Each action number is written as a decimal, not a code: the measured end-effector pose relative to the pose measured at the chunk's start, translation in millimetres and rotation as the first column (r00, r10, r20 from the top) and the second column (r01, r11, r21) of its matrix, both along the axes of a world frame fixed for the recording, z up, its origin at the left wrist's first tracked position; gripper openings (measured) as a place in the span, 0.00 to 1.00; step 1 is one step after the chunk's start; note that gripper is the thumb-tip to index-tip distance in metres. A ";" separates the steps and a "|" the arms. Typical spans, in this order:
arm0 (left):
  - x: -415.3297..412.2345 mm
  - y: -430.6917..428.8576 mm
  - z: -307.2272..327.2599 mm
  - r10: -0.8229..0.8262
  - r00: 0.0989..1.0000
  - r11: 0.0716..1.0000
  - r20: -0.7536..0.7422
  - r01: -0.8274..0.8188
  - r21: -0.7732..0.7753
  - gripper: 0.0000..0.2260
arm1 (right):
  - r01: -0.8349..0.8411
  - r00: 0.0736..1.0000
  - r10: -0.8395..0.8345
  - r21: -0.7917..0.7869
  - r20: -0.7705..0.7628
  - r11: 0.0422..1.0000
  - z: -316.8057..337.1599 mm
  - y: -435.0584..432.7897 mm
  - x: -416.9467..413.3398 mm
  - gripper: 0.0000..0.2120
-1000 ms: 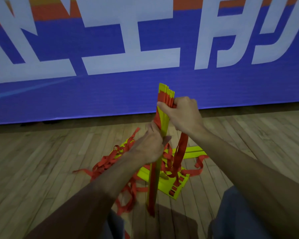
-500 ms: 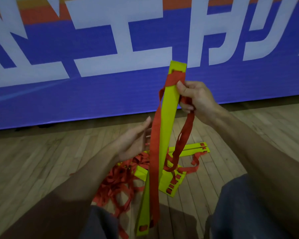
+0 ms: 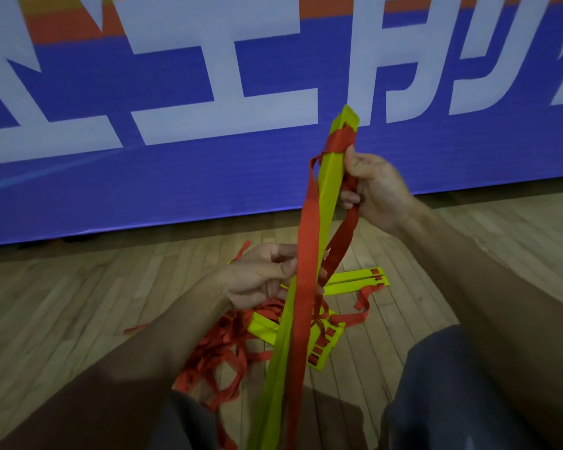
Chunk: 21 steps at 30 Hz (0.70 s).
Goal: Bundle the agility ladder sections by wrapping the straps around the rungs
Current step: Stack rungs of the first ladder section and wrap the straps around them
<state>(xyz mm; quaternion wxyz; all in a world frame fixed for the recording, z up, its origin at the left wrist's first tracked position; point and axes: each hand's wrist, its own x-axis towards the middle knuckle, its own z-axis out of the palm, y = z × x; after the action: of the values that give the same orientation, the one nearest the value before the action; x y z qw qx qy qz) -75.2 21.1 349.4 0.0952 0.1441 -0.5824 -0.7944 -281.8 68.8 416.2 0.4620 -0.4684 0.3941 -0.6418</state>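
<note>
A blue banner [image 3: 176, 177] with large white characters ran along the wall, above a wooden floor [image 3: 78, 303]. In front of it a bundle of yellow rungs [image 3: 329, 190] stood tilted, top end up and leaning right, bottom end down between the person's knees. A red strap [image 3: 306, 271] was wound round the bundle near its top and hung flat down its front face.

The right hand [image 3: 374, 190] gripped the bundle just below the wound part, thumb on the yellow face and fingers curled behind, a loop of strap caught among them. The left hand [image 3: 260, 277] pinched the red strap about halfway down; whether its fingers also clasped the rungs behind was hard to tell.

On the floor beyond lay more yellow rungs [image 3: 355, 282], a stacked set [image 3: 325, 349] and a tangle of loose red straps [image 3: 221, 349]. Dark trousers [image 3: 452, 384] framed the bottom of the view.
</note>
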 end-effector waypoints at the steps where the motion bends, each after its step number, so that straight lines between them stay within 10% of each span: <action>1: 0.8 -1.1 0.4 0.057 0.998 0.998 0.039 -0.056 -0.025 0.34 | 0.019 0.999 -0.018 0.007 -0.047 1.000 -1.1 -0.4 -1.6 0.18; 10: 3.6 -5.6 -2.2 0.462 0.875 0.858 0.148 -0.399 -0.324 0.07 | 0.367 0.847 -0.302 0.069 -0.438 0.928 -7.2 -8.6 -1.3 0.15; 21: -8.2 -2.2 -4.1 0.684 0.729 0.524 -0.014 -0.505 -0.686 0.08 | 0.516 0.687 -0.470 -0.083 -0.555 0.852 -9.4 -9.1 24.4 0.25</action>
<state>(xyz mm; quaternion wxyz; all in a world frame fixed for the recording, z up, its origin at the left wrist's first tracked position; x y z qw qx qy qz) -83.4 18.9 345.3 0.3302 0.3950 -0.7400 -0.4329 -257.4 59.7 406.8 0.1554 -0.4920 0.6472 -0.5611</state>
